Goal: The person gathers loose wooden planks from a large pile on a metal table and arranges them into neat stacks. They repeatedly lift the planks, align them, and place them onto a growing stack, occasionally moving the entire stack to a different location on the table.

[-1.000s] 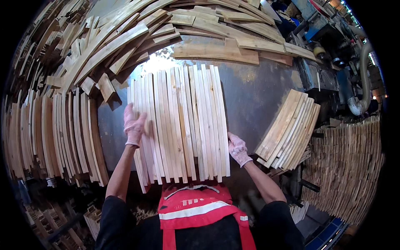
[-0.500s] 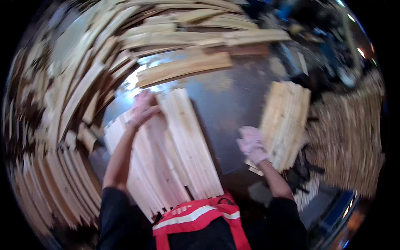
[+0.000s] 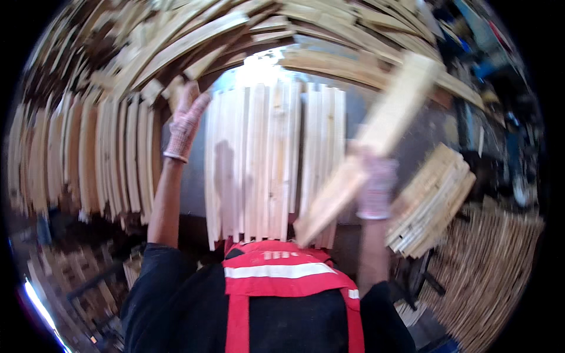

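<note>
A pale wooden board (image 3: 388,120) slants up over the right part of the table, with my right hand (image 3: 378,182) closed around its middle; both are blurred by motion. In front of me lies a row of narrow wooden strips (image 3: 253,159), set side by side with a gap toward the right. Just left of that row, my left hand (image 3: 187,120) is raised with fingers apart and holds nothing. Both hands wear light knitted gloves. A smaller stack of boards (image 3: 432,200) rests at the right, beyond my right hand.
Loose boards (image 3: 194,44) are heaped across the far side of the dark metal table (image 3: 189,188). More strips stand in a row (image 3: 88,153) at the left. A large pile of thin wood pieces (image 3: 482,276) fills the lower right.
My right hand has taken hold of a board and lifted it over the table. My left hand has come off the strips to their left side. The view has turned.
</note>
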`<state>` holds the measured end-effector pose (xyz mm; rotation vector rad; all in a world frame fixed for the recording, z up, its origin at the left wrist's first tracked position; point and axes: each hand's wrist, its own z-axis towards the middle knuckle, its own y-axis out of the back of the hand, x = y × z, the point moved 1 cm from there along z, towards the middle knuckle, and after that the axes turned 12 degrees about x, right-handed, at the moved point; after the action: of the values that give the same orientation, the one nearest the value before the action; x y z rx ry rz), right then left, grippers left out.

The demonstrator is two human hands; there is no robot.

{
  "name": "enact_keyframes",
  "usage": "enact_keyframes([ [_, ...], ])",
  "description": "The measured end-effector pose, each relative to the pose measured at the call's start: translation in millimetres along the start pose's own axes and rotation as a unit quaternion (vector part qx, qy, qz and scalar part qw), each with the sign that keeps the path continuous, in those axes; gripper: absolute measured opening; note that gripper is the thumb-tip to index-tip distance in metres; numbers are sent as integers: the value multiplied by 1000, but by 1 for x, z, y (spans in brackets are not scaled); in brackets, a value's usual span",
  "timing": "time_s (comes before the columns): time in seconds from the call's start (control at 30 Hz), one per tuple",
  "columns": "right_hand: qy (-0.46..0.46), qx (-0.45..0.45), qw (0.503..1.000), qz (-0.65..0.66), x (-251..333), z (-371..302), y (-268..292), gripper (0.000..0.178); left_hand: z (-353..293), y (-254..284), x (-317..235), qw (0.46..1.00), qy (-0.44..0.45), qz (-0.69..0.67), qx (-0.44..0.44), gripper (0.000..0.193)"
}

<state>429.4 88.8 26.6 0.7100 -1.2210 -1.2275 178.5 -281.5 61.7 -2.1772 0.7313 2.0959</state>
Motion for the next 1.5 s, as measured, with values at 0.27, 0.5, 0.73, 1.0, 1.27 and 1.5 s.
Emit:
enact_keyframes([
  [0.27, -382, 198, 903, -10, -271, -121, -3, 63, -201, 20, 186, 948, 297, 111, 25, 72],
  [0.5, -502, 315, 783, -187, -235, -87, 7, 97, -211, -10, 136, 937, 338, -64, 66, 62],
  [0.73, -416, 348, 771, -333, -256, -113, 8, 98, -210, 8, 154, 933, 347, -76, 59, 66],
  [1.0, -63, 209, 970, 106, -61, -107, -64, 52, -278, 26, 112, 899, 342, 193, 193, 131],
  [1.27, -34, 92, 983, 154, 49, -97, -56, 54, -319, 6, 153, 916, 322, 84, 223, 132],
  [1.5, 24, 313, 824, 472, 198, -107, -103, 78, -331, 38, 184, 937, 285, -96, 179, 100],
])
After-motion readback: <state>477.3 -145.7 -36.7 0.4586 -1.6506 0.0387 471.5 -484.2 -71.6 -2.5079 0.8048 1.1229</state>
